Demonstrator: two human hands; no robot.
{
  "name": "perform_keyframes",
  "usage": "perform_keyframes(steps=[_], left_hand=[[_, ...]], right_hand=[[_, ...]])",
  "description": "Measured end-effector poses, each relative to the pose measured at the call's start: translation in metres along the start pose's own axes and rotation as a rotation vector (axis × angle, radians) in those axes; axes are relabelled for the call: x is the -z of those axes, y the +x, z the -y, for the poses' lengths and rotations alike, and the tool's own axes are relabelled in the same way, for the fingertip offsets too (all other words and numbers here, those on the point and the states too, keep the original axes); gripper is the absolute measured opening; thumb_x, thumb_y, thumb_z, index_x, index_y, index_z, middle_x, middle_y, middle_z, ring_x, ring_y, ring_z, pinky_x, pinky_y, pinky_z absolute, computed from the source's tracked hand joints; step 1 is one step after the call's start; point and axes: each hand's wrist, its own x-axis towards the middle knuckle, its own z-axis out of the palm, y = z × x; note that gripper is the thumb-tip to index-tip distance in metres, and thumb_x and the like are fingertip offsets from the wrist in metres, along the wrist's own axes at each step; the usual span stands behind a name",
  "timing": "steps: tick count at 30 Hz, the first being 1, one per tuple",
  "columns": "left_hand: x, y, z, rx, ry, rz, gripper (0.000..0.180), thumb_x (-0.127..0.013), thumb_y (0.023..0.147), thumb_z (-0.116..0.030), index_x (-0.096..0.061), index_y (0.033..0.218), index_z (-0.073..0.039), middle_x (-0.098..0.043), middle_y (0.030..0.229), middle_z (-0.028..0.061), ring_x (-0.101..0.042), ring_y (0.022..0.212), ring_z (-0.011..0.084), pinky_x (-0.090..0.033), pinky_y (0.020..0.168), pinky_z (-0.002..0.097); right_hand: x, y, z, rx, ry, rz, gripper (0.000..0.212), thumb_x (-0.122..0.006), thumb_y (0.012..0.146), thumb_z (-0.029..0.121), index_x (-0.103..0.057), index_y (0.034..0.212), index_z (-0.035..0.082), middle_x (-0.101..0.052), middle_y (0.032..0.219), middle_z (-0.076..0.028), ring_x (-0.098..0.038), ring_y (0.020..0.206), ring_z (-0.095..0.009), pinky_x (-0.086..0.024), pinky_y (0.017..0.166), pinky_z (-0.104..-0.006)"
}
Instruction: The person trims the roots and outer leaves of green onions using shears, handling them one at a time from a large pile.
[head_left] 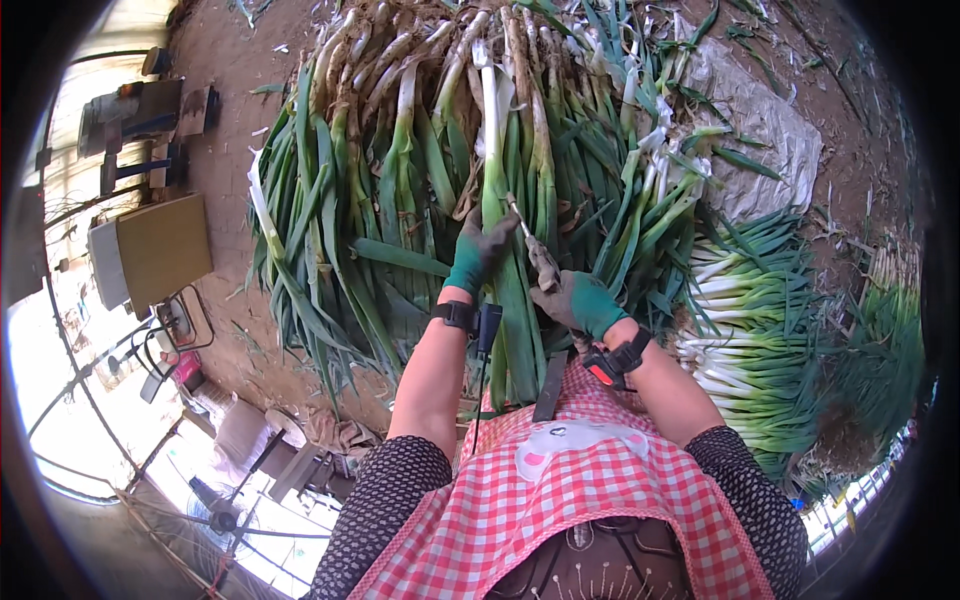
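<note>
A long green onion (493,150) lies up the middle of the pile, its white stem bare and pale. My left hand (483,246), in a grey and green glove, is closed around its leafy part. In my right hand (580,301), gloved alike, is an air blow gun (543,263) with a dirty grip and a slim metal nozzle. The nozzle's tip points up and left, close beside the onion's green leaves. Underneath, a big pile of green onions (400,200) spreads out, with muddy roots at the far end and leaves toward me.
Cleaned green onions (745,330) are stacked at the right, white ends to the left. Behind them lies a pale plastic sack (755,125) on the dirt floor. A tan box (160,250) stands at the left, and a fan (222,515) at the lower left.
</note>
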Motion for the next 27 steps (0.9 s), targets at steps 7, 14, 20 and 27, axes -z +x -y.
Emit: perform_keyframes(steps=[7,14,20,27], left_hand=[[-0.002,-0.009,0.015,0.076,-0.081,-0.106,0.041,-0.073,0.096,-0.022,-0.065,0.129,0.000,-0.073,0.109,0.0042,-0.067,0.093,0.0126,-0.054,0.085,0.0278],[0.005,-0.003,0.026,0.070,-0.006,-0.169,0.033,-0.066,0.100,-0.027,-0.069,0.122,-0.002,-0.073,0.101,0.0018,-0.068,0.091,0.0132,-0.055,0.082,0.0292],[0.021,0.003,0.035,0.205,-0.134,-0.235,0.045,-0.063,0.100,-0.040,-0.070,0.120,0.000,-0.072,0.100,0.0062,-0.068,0.089,0.0168,-0.055,0.081,0.0328],[0.008,-0.033,0.017,0.242,-0.107,-0.306,0.042,-0.063,0.101,-0.034,-0.072,0.123,0.001,-0.071,0.108,0.0046,-0.064,0.096,0.0150,-0.051,0.089,0.0314]], right_hand=[[-0.002,-0.004,-0.005,0.009,0.000,0.027,0.055,-0.068,0.088,0.056,-0.073,0.101,0.003,-0.074,0.098,-0.028,-0.072,0.097,-0.046,-0.058,0.085,-0.0506],[0.009,-0.007,0.001,0.019,-0.064,0.148,0.052,-0.064,0.090,0.056,-0.074,0.105,0.008,-0.073,0.100,-0.029,-0.072,0.098,-0.046,-0.057,0.088,-0.0512],[-0.007,0.028,-0.004,0.117,-0.143,0.116,0.054,-0.060,0.090,0.055,-0.076,0.106,0.006,-0.071,0.103,-0.032,-0.070,0.103,-0.047,-0.057,0.091,-0.0503],[0.071,0.136,0.077,-0.206,0.146,0.207,0.065,-0.066,0.082,0.050,-0.074,0.112,-0.008,-0.077,0.097,-0.024,-0.078,0.087,-0.036,-0.060,0.080,-0.0420]])
